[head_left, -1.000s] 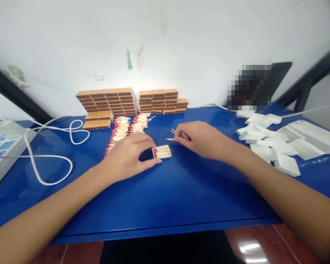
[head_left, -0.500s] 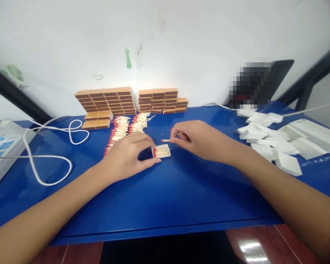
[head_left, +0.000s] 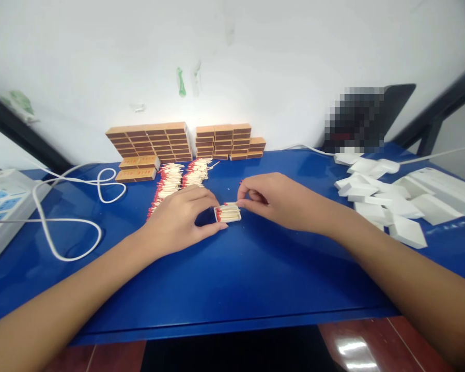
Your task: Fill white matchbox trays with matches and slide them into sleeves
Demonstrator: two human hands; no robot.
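Note:
A small white matchbox tray (head_left: 232, 221) lies on the blue table between my hands, with red-tipped matches (head_left: 227, 213) lengthwise in it, heads to the left. My left hand (head_left: 184, 217) grips the tray's left end between thumb and fingers. At the tray's far right corner, my right hand (head_left: 269, 196) pinches a match (head_left: 231, 204) by its plain end, its head over the far side of the tray. A red match head also shows by the right hand's curled fingers. Behind the left hand lie two rows of loose matches (head_left: 169, 181).
Stacked matchboxes (head_left: 149, 142) stand against the wall, with a second stack (head_left: 222, 139) beside them. White empty trays (head_left: 366, 194) are heaped at right, near a dark, partly blurred object (head_left: 391, 116). A white cable (head_left: 96, 243) loops at left by a power strip (head_left: 8, 212).
My right hand has moved slightly left and toward me, bringing the match from behind the tray to over its far edge. My left hand and the tray have stayed put.

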